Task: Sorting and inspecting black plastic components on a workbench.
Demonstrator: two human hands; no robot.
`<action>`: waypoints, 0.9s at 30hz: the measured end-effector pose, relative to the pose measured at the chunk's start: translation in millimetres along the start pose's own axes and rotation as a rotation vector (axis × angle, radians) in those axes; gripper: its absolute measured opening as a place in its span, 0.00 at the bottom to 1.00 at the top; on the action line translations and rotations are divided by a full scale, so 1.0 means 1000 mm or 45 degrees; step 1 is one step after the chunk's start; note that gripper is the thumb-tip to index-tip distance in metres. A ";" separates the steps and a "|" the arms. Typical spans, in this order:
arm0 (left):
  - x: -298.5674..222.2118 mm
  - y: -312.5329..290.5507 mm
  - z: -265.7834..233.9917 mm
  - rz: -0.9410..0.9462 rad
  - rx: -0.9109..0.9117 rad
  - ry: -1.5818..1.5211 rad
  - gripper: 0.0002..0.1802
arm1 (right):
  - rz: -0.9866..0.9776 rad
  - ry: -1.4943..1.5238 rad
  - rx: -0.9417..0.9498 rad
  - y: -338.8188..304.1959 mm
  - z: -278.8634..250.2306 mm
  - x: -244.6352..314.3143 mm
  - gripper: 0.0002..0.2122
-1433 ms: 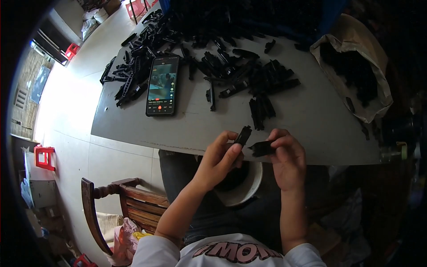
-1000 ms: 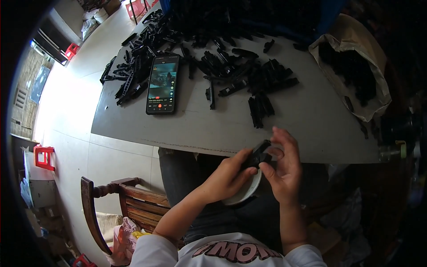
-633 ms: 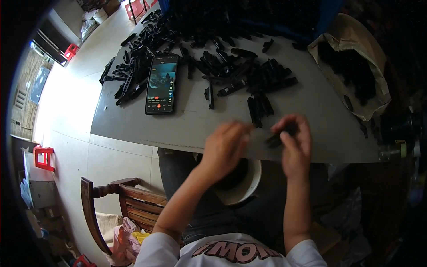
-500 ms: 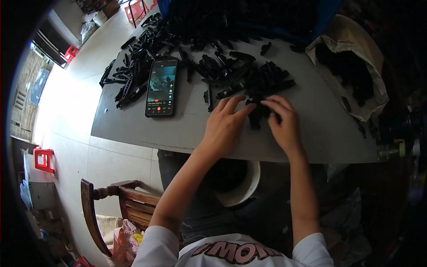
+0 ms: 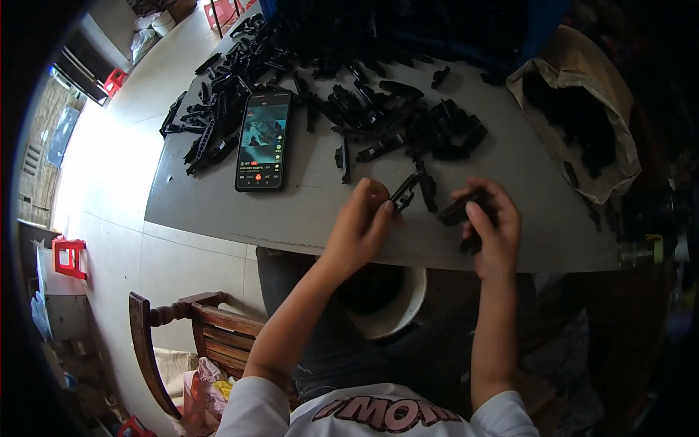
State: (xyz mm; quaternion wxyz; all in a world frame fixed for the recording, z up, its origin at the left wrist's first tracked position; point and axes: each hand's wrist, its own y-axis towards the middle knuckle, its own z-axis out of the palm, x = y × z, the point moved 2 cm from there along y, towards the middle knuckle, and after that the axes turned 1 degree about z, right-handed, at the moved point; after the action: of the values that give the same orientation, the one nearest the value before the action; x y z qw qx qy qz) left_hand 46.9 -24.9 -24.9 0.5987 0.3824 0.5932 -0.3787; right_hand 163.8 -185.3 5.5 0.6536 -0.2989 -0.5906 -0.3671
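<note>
My left hand (image 5: pixel 362 224) is closed, pinching one end of a slim black plastic part (image 5: pixel 405 194) just above the table near its front edge. In my right hand (image 5: pixel 493 226) are dark plastic parts (image 5: pixel 456 212), gripped between thumb and fingers; another dark end pokes out below the palm. Between the hands, a loose black part (image 5: pixel 427 189) lies on the grey table (image 5: pixel 313 211). Beyond them spreads a heap of similar long black plastic parts (image 5: pixel 364 109). What these parts belong to cannot be made out.
A phone (image 5: pixel 263 142) with a lit screen lies left of my hands. An open brown paper bag (image 5: pixel 615 109) of dark pieces stands at the right, and a blue container (image 5: pixel 539 33) at the back. Below the table edge is a white bucket (image 5: pixel 411 306); a wooden chair (image 5: pixel 226 335) is at left.
My hands have come apart and drawn back from the heap toward me. The right has moved rightward with dark parts in it; the left now pinches a slim part.
</note>
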 end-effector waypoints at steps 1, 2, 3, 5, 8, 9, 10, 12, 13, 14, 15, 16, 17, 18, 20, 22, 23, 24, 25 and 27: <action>0.000 -0.004 0.005 0.001 0.006 -0.002 0.06 | -0.001 -0.003 -0.006 -0.008 0.005 0.002 0.12; 0.001 -0.009 0.010 0.008 0.008 -0.085 0.08 | 0.013 0.166 -0.005 -0.017 0.014 0.001 0.12; 0.001 -0.012 0.014 0.015 0.010 -0.168 0.10 | 0.026 0.335 -0.003 -0.024 0.023 0.000 0.13; -0.006 -0.019 0.019 0.063 0.020 -0.014 0.13 | 0.021 0.393 0.011 -0.031 0.032 -0.005 0.13; -0.016 -0.027 0.031 0.163 0.089 0.333 0.17 | -0.260 -0.094 -0.048 -0.038 0.032 -0.009 0.10; -0.016 -0.028 0.031 0.166 0.089 0.332 0.17 | -0.263 -0.095 -0.048 -0.038 0.031 -0.010 0.10; -0.014 -0.029 0.031 0.121 0.137 0.208 0.17 | -0.438 -0.291 -0.104 -0.039 0.030 -0.009 0.12; -0.014 -0.031 0.030 0.075 0.184 0.085 0.18 | -0.612 -0.487 -0.161 -0.042 0.030 -0.003 0.14; -0.017 -0.033 0.031 0.063 0.217 0.041 0.18 | -0.259 -0.107 -0.043 -0.043 0.031 0.001 0.15; -0.019 -0.035 0.031 0.049 0.249 -0.003 0.17 | 0.098 0.270 0.075 -0.045 0.034 0.001 0.16; -0.018 -0.037 0.034 0.051 0.251 -0.004 0.17 | 0.097 0.269 0.074 -0.047 0.033 0.000 0.16; -0.019 -0.039 0.037 0.094 0.213 0.083 0.17 | 0.135 0.285 0.043 -0.050 0.030 -0.004 0.16; -0.020 -0.040 0.038 0.136 0.174 0.170 0.17 | 0.174 0.300 0.012 -0.051 0.029 -0.007 0.17; -0.020 -0.038 0.039 0.136 0.174 0.170 0.17 | 0.174 0.300 0.012 -0.049 0.028 -0.009 0.17; -0.018 -0.032 0.039 0.134 0.231 0.258 0.16 | 0.109 0.329 -0.119 -0.042 0.025 -0.012 0.13; -0.012 -0.010 0.030 0.299 0.132 0.499 0.16 | 0.034 0.288 -0.208 -0.019 0.001 -0.021 0.11; -0.013 0.002 0.026 0.464 0.023 0.745 0.17 | -0.043 0.253 -0.291 -0.004 -0.013 -0.020 0.09; -0.011 0.014 0.023 0.466 0.021 0.748 0.17 | -0.111 -0.060 -0.251 0.012 -0.022 -0.017 0.10; -0.011 0.026 0.020 0.672 -0.062 0.979 0.18 | -0.178 -0.375 -0.212 0.027 -0.026 -0.014 0.12; -0.014 0.036 0.019 0.883 -0.147 1.207 0.18 | -0.311 -0.837 -0.163 0.050 -0.022 -0.015 0.12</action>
State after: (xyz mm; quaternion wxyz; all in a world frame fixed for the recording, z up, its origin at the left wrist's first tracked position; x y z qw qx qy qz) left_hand 87.1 -26.8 -10.9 0.3771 0.6483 0.6561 0.0842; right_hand 217.1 -174.4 -10.5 0.3597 -0.3686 -0.7765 -0.3629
